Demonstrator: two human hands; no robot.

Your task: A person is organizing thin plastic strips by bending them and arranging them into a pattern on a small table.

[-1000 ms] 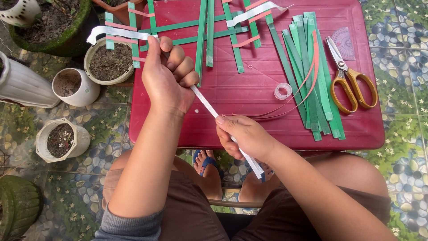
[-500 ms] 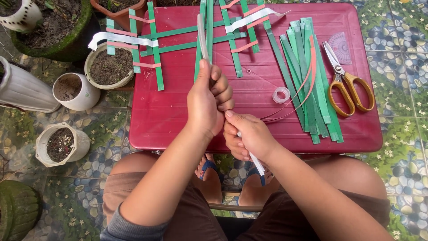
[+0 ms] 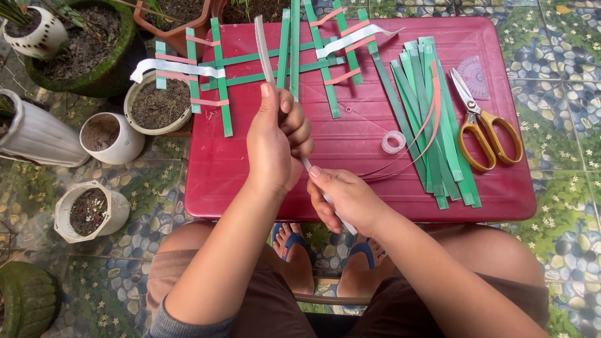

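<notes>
white plastic strip (image 3: pixel 265 53) runs through both hands above a red plastic table (image 3: pixel 263 181). the left hand (image 3: pixel 275 141) is closed around the strip's middle, thumb laid up along it, and the upper end rises past the fingers over the table's far part. the right hand (image 3: pixel 344 200) pinches the lower part near the table's front edge, with the tail sticking out below the palm. on the table behind the hands lies a lattice of green strips (image 3: pixel 288 62) crossed with pink and white ones. to the right sits a small roll of clear tape (image 3: pixel 393 141), then a bundle of loose green strips (image 3: pixel 432 119), then yellow-handled scissors (image 3: pixel 485 125). left of the table stand several pots of soil (image 3: pixel 156 106) on a pebble-patterned floor (image 3: pixel 563 75).
</notes>
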